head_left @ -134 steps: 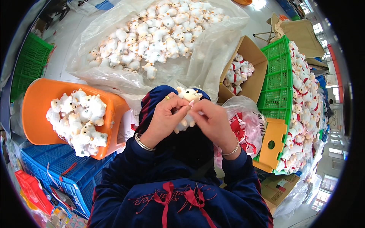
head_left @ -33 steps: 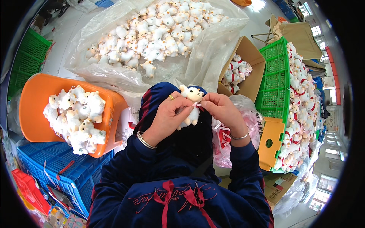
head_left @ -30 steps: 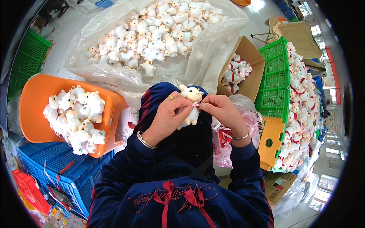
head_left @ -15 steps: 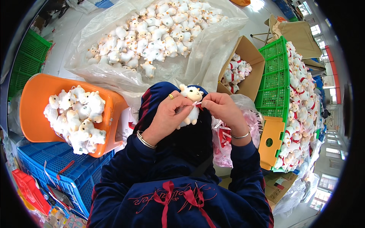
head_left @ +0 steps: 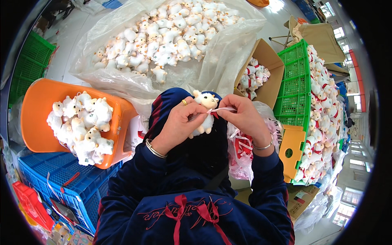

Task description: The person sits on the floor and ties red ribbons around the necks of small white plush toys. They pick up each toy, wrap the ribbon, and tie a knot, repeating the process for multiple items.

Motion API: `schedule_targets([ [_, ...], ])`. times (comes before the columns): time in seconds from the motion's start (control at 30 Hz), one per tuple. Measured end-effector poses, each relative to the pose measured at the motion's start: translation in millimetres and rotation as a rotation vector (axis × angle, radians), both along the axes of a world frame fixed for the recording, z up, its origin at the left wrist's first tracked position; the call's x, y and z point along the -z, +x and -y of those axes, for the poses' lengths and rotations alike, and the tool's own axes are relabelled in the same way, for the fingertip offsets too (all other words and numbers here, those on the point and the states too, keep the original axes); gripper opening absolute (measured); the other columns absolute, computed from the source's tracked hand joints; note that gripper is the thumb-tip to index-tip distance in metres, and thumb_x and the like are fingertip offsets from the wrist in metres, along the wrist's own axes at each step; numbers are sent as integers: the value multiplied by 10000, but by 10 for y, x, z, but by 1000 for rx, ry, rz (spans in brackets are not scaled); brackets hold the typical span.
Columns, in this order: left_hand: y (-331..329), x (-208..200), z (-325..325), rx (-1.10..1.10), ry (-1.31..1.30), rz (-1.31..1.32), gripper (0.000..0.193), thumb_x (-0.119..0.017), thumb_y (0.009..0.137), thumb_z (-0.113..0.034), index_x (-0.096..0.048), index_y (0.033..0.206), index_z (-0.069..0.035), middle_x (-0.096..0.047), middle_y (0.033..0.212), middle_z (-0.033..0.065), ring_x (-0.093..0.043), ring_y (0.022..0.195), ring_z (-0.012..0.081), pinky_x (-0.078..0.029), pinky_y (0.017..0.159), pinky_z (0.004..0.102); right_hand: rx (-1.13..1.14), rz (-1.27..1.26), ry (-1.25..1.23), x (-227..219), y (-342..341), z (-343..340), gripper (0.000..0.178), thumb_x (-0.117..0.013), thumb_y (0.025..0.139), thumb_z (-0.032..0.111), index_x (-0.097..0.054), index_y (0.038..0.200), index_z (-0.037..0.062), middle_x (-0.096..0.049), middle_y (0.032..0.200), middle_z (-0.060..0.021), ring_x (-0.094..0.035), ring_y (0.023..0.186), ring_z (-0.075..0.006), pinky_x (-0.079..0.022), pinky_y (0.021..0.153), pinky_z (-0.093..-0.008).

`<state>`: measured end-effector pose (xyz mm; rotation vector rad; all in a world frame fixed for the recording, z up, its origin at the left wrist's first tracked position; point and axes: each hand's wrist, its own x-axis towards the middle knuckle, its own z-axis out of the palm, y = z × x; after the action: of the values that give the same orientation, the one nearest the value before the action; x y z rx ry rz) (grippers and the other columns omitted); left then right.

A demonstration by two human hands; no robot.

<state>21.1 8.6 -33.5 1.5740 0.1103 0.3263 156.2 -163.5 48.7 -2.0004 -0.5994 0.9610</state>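
A small white plush sheep (head_left: 206, 100) with a cream face rests upright at my lap, facing me. My left hand (head_left: 177, 124) is closed around its side, thumb and forefinger pinching at the neck, where a bit of red shows. From that pinch a thin pale ribbon (head_left: 220, 109) runs to the right. My right hand (head_left: 247, 118) grips the ribbon between thumb and forefinger, a short end sticking out past the fingers. The left hand's lower fingers are partly hidden behind the toy.
An orange plastic bin (head_left: 38, 118) with several plush sheep stands left, beside a blue crate (head_left: 53, 167). Ahead lies a clear plastic sheet (head_left: 222, 53) heaped with more sheep. On the right are a cardboard box (head_left: 271, 69), a green crate (head_left: 292, 102) and sheep with red neckbands (head_left: 320, 122).
My right hand has moved slightly right and down, drawing out a longer stretch of ribbon. The left hand and the plush sheep have stayed nearly still.
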Motion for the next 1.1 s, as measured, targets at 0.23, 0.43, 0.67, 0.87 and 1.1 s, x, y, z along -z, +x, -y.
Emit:
schedule_targets([
  [0.23,-3,13,2,9,-2,-6,25,-733,927,-21,-713,941,-20,-536,848,-6,-495,759,92,-392,681,239,-46,103,65,-15,-54,-33,82,-714,934,78,-716,948,-3,-662,809,27,-557,752,-49,-463,672,-230],
  [0.43,2,27,9,29,198,138,90,-731,901,-11,-708,985,-33,-588,904,43,-577,824,189,-461,718,297,-306,800,88,12,-97,-204,62,-720,906,97,-679,909,50,-672,790,-107,-668,709,-251,-511,632,-343],
  [0.67,-1,-64,49,-28,352,45,77,-730,885,-76,-699,954,-58,-619,886,89,-628,856,296,-513,734,408,-365,881,96,-84,-128,-286,111,-703,919,129,-625,865,72,-656,816,-112,-650,687,-366,-505,594,-439],
  [0.87,8,-107,104,-108,339,-107,75,-744,878,-130,-727,911,-65,-638,880,99,-650,836,311,-528,726,417,-269,750,83,-31,-327,-192,123,-696,945,156,-651,918,45,-647,776,-119,-651,654,-287,-505,602,-370],
  [1.1,2,-108,159,-144,349,-93,94,-749,885,-115,-739,938,-38,-642,873,90,-653,810,260,-530,721,363,42,62,91,8,-412,7,169,-693,981,160,-703,1007,-6,-711,837,-31,-614,708,-84,-480,649,-256],
])
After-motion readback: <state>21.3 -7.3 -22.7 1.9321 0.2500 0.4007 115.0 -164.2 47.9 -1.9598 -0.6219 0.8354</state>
